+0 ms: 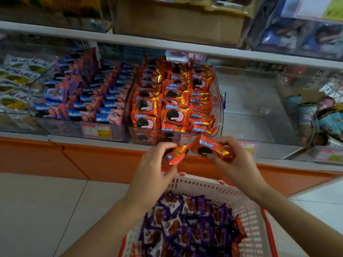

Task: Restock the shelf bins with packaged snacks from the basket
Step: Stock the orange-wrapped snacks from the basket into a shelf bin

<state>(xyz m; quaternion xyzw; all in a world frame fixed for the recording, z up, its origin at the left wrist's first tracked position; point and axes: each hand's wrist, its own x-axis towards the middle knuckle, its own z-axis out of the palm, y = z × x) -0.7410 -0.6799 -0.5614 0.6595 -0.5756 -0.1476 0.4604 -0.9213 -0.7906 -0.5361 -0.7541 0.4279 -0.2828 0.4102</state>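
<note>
The basket: white lattice, red rim. Inside it, purple packets. Beyond the basket, orange packets, gold foil edges, black biscuit print.

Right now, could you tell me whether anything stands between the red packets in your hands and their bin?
Nothing visible does. The left hand and right hand each hold a red packet just before the red-packet bin; only its clear front wall must be cleared.

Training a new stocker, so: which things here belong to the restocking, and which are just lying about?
Job: left hand, right hand, orange packets they hold, orange-packet bin, basket, purple packets inside it.
Lying about: blue packets, cardboard box, cone snacks.
</note>
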